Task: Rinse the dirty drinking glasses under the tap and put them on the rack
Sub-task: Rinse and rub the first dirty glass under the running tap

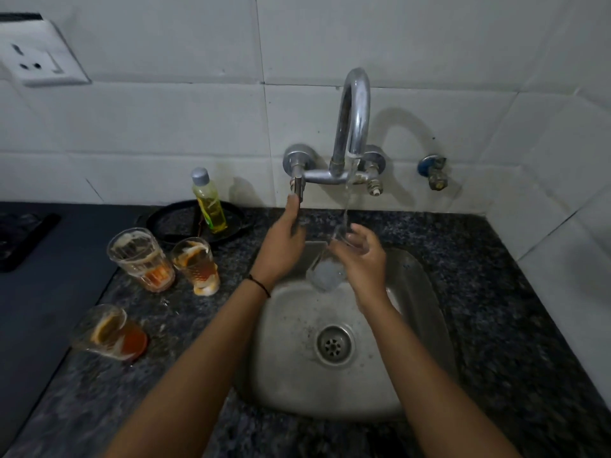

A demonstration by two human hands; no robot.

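Dim kitchen corner: speckled dark granite counter (515, 319), white tiled wall, socket plate (36, 54) upper left. Steel sink (297, 368) set in the counter, tap (352, 127) running a thin stream. Right hand (363, 256) curling round a clear glass (325, 269), tilting it over the sink under the water. Left hand (284, 239) reaching up, fingers closing on the tap lever (298, 190). Three dirty glasses (142, 259) with orange residue waiting on the counter left of the sink, one lying down. Bottle (208, 201) of yellow liquid standing behind them; label unreadable.
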